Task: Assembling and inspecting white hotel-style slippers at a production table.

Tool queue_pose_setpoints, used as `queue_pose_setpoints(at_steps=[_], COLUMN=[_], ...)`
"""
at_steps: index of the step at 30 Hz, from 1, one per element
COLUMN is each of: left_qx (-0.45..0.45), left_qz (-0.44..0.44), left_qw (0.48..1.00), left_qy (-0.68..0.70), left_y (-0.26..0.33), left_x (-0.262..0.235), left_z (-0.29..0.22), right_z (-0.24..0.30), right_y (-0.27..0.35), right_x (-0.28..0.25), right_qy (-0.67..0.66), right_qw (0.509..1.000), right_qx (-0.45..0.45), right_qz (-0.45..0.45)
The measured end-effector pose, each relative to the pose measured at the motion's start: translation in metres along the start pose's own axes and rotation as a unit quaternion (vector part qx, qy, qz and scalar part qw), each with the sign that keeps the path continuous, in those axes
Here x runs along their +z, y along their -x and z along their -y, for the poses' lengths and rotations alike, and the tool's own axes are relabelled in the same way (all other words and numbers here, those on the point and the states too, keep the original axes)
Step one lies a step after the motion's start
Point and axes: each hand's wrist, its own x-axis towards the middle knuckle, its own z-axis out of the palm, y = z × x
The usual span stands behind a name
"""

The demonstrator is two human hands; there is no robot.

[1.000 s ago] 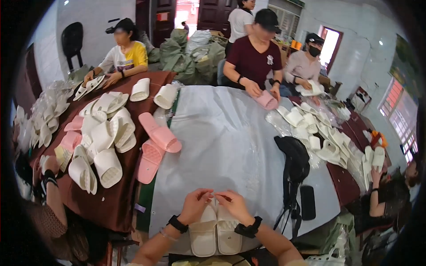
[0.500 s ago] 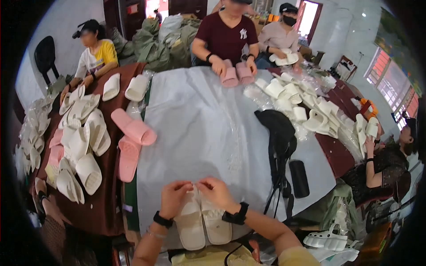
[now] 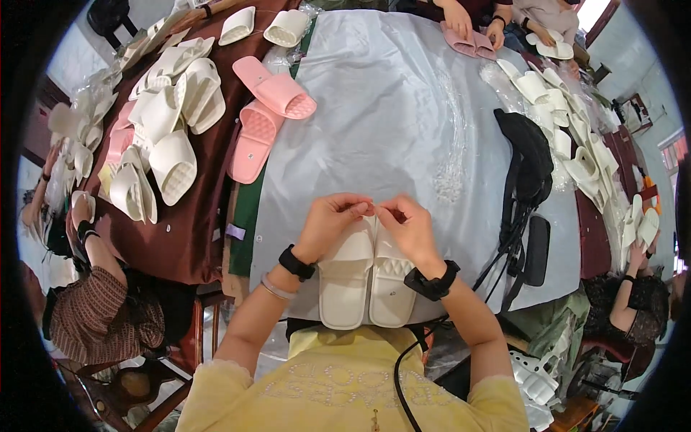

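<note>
A pair of cream-white slide slippers lies side by side at the near edge of the table, a left slipper [image 3: 342,291] and a right slipper [image 3: 392,295]. Just over their far ends, my left hand [image 3: 333,223] and my right hand [image 3: 409,229] meet fingertip to fingertip. Both hands are closed in a pinch. Whatever lies between the fingers, if anything, is too small to make out. My hands cover part of the slippers' far ends.
Pink slippers [image 3: 284,96] and a heap of white slippers [image 3: 162,115] lie to the left. On the right are a black pouch with straps [image 3: 529,162], a black case [image 3: 537,250] and more white slippers [image 3: 558,104]. Co-workers sit around; one person's hands [image 3: 461,21] hold dusty-pink slippers [image 3: 468,45].
The view has tilted downward, so the table's things appear higher and more of my yellow top shows. My hands remain pinched together above the white slippers.
</note>
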Motion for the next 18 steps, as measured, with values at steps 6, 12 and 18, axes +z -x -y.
queue_pose_setpoints(at_steps=[6, 12, 18], left_qx=[-0.011, 0.0, 0.007], left_qz=[-0.006, -0.003, -0.002], left_qw=[1.0, 1.0, 1.0], left_qy=[0.02, 0.0, -0.029], left_y=[0.0038, 0.0033, 0.0009], left_x=[0.0024, 0.0025, 0.0085], left_z=[0.002, 0.0033, 0.0006], right_z=[0.0044, 0.0037, 0.0057], right_y=[0.006, 0.005, 0.0056], right_x=[-0.0017, -0.0018, -0.004], right_qy=[0.027, 0.042, 0.052], right_qw=[1.0, 0.999, 0.998], right_qx=[-0.011, -0.016, -0.026], right_qz=[0.007, 0.017, -0.001])
